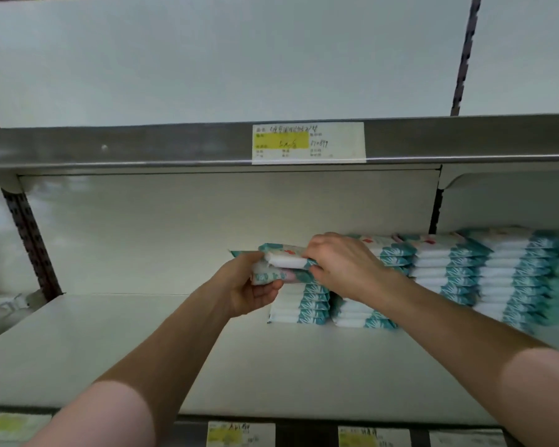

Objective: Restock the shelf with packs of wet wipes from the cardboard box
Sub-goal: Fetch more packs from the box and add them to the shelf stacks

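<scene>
Stacking is the step in hand: the left hand (252, 287) cups two wet wipe packs (284, 263) from below, fingers curled round them. The right hand (339, 266) grips their top over the leftmost stack (299, 306) toward the shelf's (142, 350) back edge. Next, they likely need lowering squarely onto it.

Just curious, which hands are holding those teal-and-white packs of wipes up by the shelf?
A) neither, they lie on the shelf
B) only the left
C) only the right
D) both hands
D: the left hand grips the teal-and-white soft plastic packs of wet wipes from below at their left end. The right hand curls its fingers over their right end, above the leftmost stack of packs on the white metal shelf.
</scene>
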`<state>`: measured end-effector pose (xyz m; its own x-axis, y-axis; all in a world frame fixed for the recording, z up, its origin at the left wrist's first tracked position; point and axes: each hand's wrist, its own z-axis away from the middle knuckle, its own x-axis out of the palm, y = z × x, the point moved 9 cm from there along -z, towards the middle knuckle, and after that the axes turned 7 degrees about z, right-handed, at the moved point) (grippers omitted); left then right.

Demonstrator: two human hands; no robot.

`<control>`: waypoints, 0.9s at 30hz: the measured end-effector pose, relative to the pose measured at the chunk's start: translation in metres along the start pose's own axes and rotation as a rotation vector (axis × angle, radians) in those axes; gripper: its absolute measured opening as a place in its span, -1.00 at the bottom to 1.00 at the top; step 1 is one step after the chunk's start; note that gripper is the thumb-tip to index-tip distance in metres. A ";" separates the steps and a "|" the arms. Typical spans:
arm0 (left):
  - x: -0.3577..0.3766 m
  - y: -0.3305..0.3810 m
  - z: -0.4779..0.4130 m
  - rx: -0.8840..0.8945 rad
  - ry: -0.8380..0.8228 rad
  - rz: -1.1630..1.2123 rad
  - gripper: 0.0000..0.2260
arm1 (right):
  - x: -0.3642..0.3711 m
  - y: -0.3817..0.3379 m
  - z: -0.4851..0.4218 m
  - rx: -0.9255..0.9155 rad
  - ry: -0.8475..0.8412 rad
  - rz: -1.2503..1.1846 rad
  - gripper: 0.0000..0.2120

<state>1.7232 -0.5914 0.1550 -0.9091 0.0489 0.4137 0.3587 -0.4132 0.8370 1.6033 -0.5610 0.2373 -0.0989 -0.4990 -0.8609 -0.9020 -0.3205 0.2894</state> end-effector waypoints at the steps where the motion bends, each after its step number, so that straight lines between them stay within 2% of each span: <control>1: -0.004 0.003 -0.004 0.008 0.013 0.003 -0.79 | 0.004 0.004 -0.004 0.022 0.000 0.003 -0.78; 11: -0.069 0.037 -0.033 0.099 0.140 0.128 -0.85 | 0.056 0.020 -0.029 0.087 -0.051 0.172 -0.81; 15: -0.070 0.044 -0.042 0.109 0.109 0.137 -0.85 | 0.075 0.023 -0.032 0.119 -0.128 0.195 -0.76; 18: -0.056 0.044 -0.048 0.089 0.060 0.134 -0.85 | 0.075 0.016 -0.036 0.096 -0.086 0.234 -0.79; 20: -0.045 0.044 -0.052 0.074 0.031 0.122 -0.85 | 0.070 0.014 -0.037 0.107 -0.070 0.213 -0.69; 24: -0.025 0.042 -0.060 0.051 -0.013 0.076 -0.84 | 0.084 0.019 -0.037 0.125 -0.195 0.148 -0.86; 27: -0.016 0.042 -0.066 0.045 -0.033 -0.007 -0.84 | 0.052 0.033 -0.030 0.183 -0.046 0.049 -0.81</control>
<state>1.7384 -0.6699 0.1600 -0.9046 0.0820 0.4183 0.3617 -0.3716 0.8550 1.5813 -0.6221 0.2143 -0.1599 -0.4716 -0.8672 -0.9565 -0.1431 0.2541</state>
